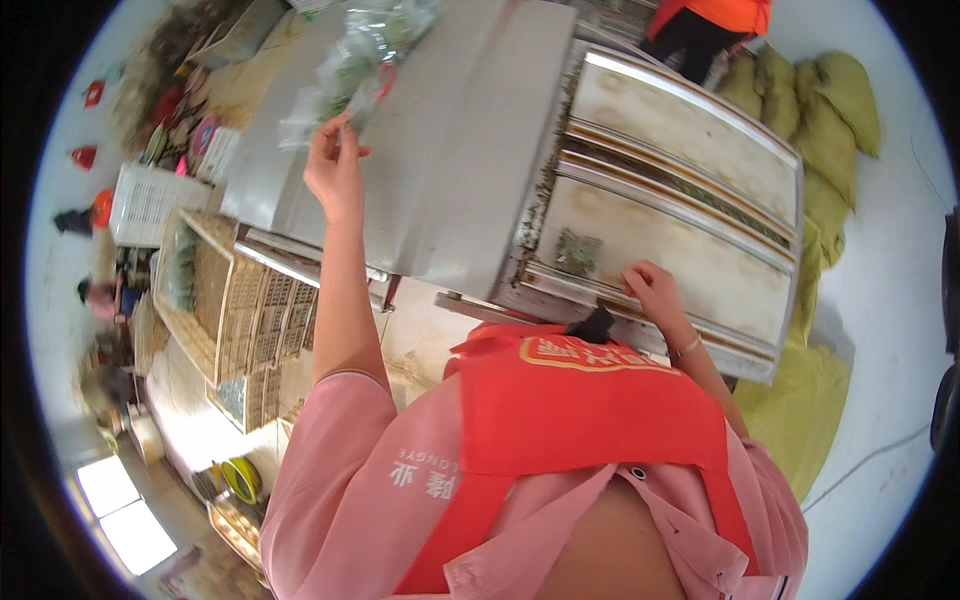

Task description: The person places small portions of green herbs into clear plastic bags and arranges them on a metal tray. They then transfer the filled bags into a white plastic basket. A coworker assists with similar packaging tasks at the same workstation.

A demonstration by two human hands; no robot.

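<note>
My left hand (337,163) is over a smooth steel surface (465,127), fingers bent together at the near end of a row of clear plastic bags (341,82) with green contents. Whether the fingertips grip a bag cannot be made out. A red strip or loop (386,80) lies against the bags. My right hand (651,291), fingers curled, is by the near metal bar of what looks like a vacuum packing machine's bed (697,255). Just left of that hand, a small clear packet of dark green dried leaves (578,252) lies flat on the off-white plate.
Leaf crumbs (534,217) litter the bed's left edge. Stuffed yellow-green woven sacks (825,135) are piled at right. Stacked plastic crates (247,315) stand on the floor at left, near a white basket (157,206). Another person (705,30) stands beyond the machine.
</note>
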